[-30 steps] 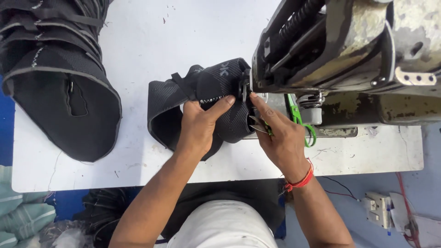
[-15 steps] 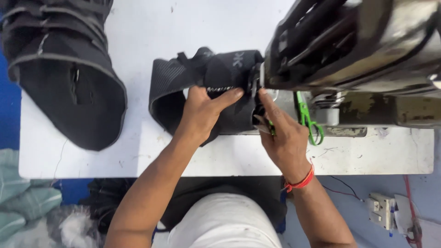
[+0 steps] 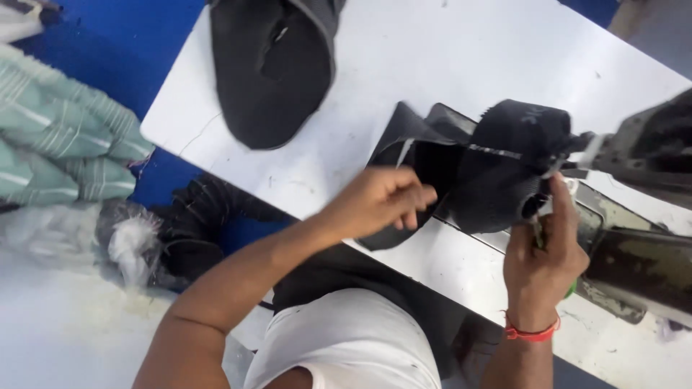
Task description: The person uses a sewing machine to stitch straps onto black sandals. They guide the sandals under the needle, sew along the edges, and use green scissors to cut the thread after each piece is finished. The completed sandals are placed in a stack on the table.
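Here, left hand (image 3: 382, 205) grasps black fabric piece (image 3: 476, 173), steadying it beside sewing machine (image 3: 634, 209) | right hand (image 3: 544, 256) pinches its edge, guiding it.

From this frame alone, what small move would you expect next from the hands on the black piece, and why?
Probably a small nudge by the left hand, feeding the black fabric piece further toward the sewing machine. The left hand grips the piece's near edge, while the right hand pinches its far end right at the machine head, so the piece looks bunched rather than flat on the white table.
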